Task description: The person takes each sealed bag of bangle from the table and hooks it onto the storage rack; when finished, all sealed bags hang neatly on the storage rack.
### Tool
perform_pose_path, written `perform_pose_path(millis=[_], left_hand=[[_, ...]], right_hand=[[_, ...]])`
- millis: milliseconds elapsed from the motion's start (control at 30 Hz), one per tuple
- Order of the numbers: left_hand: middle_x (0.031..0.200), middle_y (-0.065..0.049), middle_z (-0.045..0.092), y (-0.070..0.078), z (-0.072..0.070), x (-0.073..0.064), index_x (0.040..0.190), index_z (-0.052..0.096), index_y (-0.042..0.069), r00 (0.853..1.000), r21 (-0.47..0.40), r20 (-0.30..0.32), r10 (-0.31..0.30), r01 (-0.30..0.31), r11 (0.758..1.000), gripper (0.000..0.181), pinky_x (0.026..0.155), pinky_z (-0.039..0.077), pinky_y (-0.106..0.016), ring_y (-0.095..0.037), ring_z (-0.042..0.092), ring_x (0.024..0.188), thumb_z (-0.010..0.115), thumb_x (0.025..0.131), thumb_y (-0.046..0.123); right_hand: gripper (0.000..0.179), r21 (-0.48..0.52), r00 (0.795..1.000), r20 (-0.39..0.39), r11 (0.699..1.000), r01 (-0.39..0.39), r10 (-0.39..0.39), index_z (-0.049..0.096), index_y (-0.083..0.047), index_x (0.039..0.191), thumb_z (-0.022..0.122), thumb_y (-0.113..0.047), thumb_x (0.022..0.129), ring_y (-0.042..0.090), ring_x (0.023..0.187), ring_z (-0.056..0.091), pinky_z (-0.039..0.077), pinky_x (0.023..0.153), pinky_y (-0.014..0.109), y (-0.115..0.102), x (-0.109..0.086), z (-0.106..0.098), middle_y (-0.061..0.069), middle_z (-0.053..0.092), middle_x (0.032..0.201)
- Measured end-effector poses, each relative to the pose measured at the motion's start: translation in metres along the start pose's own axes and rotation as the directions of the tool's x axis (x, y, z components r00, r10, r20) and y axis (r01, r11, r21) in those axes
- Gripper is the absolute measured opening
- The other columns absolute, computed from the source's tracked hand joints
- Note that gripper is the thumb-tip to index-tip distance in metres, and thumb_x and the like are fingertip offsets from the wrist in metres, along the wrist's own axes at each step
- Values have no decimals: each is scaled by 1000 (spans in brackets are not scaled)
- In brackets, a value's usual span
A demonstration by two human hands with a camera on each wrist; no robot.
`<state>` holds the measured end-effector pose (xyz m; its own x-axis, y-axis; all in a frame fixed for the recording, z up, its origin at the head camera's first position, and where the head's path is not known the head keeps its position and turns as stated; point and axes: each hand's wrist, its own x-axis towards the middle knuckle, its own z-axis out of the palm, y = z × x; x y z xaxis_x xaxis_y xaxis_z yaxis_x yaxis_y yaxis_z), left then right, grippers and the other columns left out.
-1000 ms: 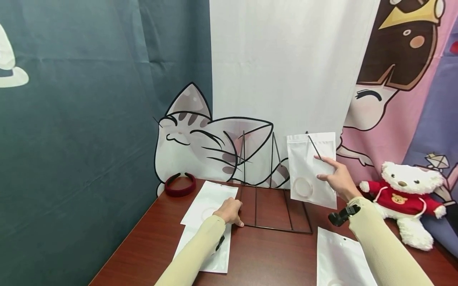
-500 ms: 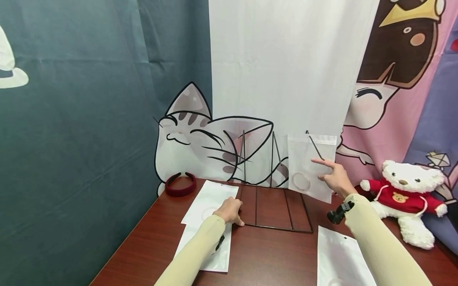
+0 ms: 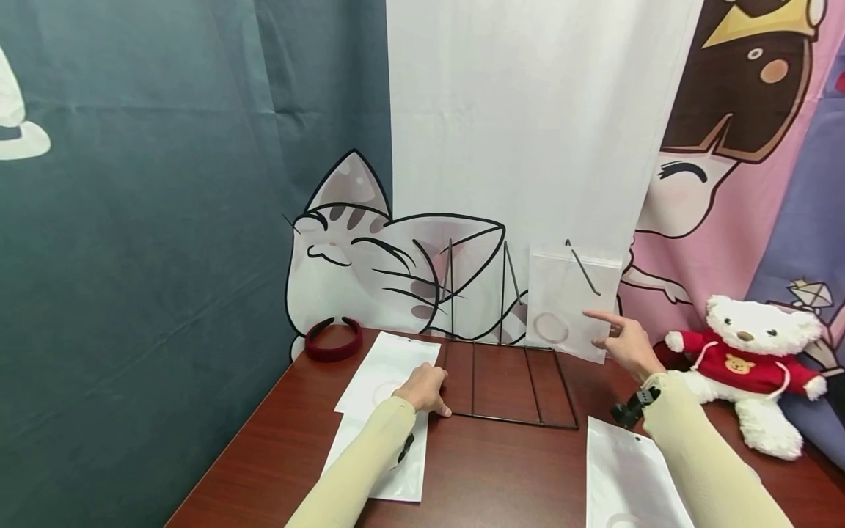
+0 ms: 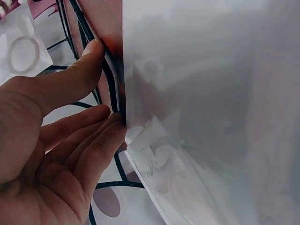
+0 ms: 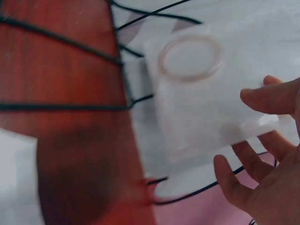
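A black wire display rack [image 3: 508, 422] with hook prongs stands on the table. My left hand [image 3: 424, 389] holds the left side of its base; in the left wrist view the thumb and fingertips [image 4: 115, 123] are on either side of the black wire. A white zip pouch [image 3: 574, 312] with a pale ring showing through hangs on the right prong [image 3: 584, 273], well back from the tip. My right hand [image 3: 627, 345] is beside the pouch's lower right, index finger extended, holding nothing. The right wrist view shows its thumb [image 5: 269, 99] in front of the pouch [image 5: 197, 112].
Two overlapping white pouches [image 3: 389, 367] lie left of the rack, partly under my left arm. Another pouch [image 3: 623, 469] lies at the front right. A dark red headband [image 3: 333, 348] sits back left; a white teddy bear [image 3: 742, 359] in a red hoodie is at the right.
The right hand has let go of the pouch and drawn slightly right and down. The pouch has slid farther back along the prong. The left hand has stayed in place.
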<state>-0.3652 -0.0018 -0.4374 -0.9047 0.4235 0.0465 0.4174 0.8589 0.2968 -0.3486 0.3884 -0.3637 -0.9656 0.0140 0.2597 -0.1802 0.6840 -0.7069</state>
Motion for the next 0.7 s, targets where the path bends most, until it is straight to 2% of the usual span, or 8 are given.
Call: perform_pose_path(millis=[100, 167, 233, 300, 400, 467, 600, 700], left_hand=[[103, -11, 72, 0, 1, 2, 116, 75, 2, 1000, 8, -5, -3, 3, 1000, 57, 88, 57, -36, -25, 67, 100, 101, 71, 26], [99, -9, 72, 1, 2, 1, 111, 76, 4, 1000, 11, -8, 2, -2, 1000, 53, 85, 56, -34, -23, 66, 95, 101, 70, 26], [95, -7, 70, 1, 3, 1, 106, 75, 5, 1000, 11, -3, 8, -8, 1000, 49, 82, 55, -33, -21, 64, 91, 101, 71, 27], [92, -6, 68, 1, 3, 0, 103, 75, 5, 1000, 4, 3, 11, -11, 1000, 46, 79, 54, -32, -19, 62, 87, 101, 71, 27], [90, -5, 67, -1, 2, 0, 100, 74, 6, 1000, -4, 13, 7, -7, 1000, 44, 77, 53, -32, -18, 60, 84, 100, 72, 26], [89, -5, 67, -2, 1, 2, 100, 74, 6, 1000, -5, 12, 7, -7, 1000, 43, 76, 53, -32, -18, 59, 83, 100, 72, 26], [88, -5, 67, -2, 0, 4, 99, 74, 6, 1000, 4, 12, 11, -11, 1000, 43, 75, 53, -31, -18, 59, 82, 101, 71, 25], [87, -6, 66, -2, -2, 4, 98, 73, 5, 1000, 2, 16, 9, -9, 1000, 43, 74, 52, -31, -18, 58, 82, 100, 72, 25]], right_hand=[[62, -1, 1000, 5, 1000, 0, 0, 58, -2, 149, 67, 7, 89, 15, 90, 66, 48, 62, 24, 16, -11, 3, 36, 69, 124], [60, -7, 1000, 16, 1000, -11, 11, 59, 1, 147, 64, 9, 88, 14, 95, 69, 49, 69, 22, 29, -19, 4, 36, 70, 122], [61, 7, 999, 34, 1000, -29, 29, 59, 5, 146, 57, 13, 85, 12, 94, 71, 51, 70, 23, 41, -28, 5, 36, 70, 124], [62, 22, 996, 69, 998, -51, 50, 57, 8, 145, 53, 14, 84, 15, 93, 74, 55, 72, 28, 52, -37, 6, 38, 67, 128], [58, 5, 990, 110, 996, -95, 93, 58, 9, 143, 53, 12, 86, 24, 100, 76, 58, 82, 40, 64, -46, 5, 39, 63, 135], [54, -23, 985, 131, 994, -111, 113, 59, 10, 142, 55, 10, 88, 30, 103, 76, 59, 89, 46, 70, -50, 2, 38, 63, 135], [47, -84, 978, 170, 991, -107, 120, 62, 10, 137, 61, 7, 90, 30, 103, 75, 59, 86, 40, 79, -60, -9, 36, 68, 129], [44, -98, 969, 226, 992, -81, 101, 62, 12, 136, 66, 3, 93, 23, 101, 74, 58, 80, 32, 83, -67, -23, 35, 69, 126]])
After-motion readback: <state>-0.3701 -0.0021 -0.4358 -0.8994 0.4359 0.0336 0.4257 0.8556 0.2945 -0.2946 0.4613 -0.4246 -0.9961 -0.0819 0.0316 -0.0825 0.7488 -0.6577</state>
